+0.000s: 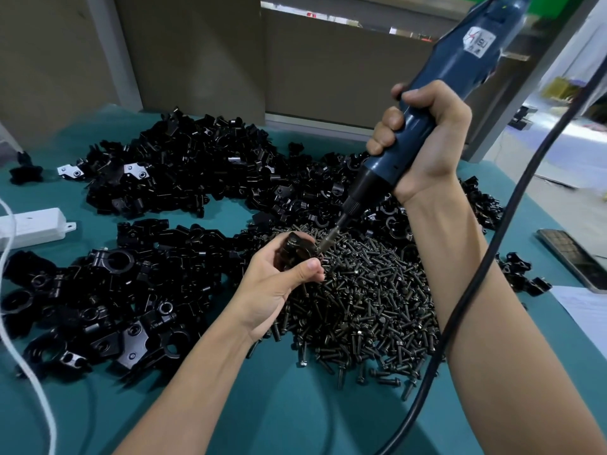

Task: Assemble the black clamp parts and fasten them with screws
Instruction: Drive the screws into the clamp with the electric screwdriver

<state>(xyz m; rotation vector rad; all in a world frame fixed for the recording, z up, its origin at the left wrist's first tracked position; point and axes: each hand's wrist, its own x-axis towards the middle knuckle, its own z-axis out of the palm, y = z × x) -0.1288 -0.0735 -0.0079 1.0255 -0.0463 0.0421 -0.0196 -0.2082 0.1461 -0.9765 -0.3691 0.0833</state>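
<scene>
My left hand grips a black clamp above the screw pile, thumb on its near side. My right hand is wrapped round a blue electric screwdriver, tilted down to the left. Its bit tip touches the clamp's right side, where a screw sits. A wide heap of dark screws lies under both hands. Loose black clamp parts are piled at the back, and assembled clamps lie at the left.
The screwdriver's black cable hangs down across my right forearm. A white power strip and white cord lie at the left edge. A dark flat phone-like device and white paper rest at the right on the teal table.
</scene>
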